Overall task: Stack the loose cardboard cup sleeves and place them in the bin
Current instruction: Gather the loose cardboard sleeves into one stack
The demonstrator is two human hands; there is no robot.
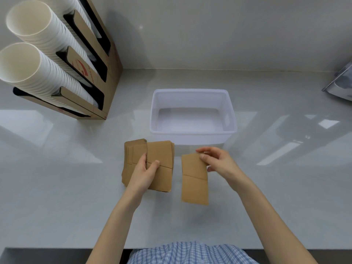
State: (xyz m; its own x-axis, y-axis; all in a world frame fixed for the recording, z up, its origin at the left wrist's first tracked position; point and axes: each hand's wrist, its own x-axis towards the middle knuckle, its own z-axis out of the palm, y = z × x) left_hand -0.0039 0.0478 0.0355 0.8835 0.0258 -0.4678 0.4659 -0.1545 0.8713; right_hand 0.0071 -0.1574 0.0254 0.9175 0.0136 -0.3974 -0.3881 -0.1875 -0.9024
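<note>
A stack of flat brown cardboard cup sleeves (162, 153) is held just in front of the white plastic bin (231, 115). My left hand (144, 172) grips the stack, thumb on its top face and fingers between its layers. To the right, my right hand (219, 161) pinches the upper right corner of a single sleeve (194, 180), which hangs tilted above the counter, apart from the stack. The bin stands behind both, with nothing inside it.
A cardboard cup dispenser (112, 60) with two tall stacks of white paper cups (38, 54) leans at the back left. A shiny metal object (341, 82) sits at the right edge. The grey counter's front edge (57, 248) runs along the bottom.
</note>
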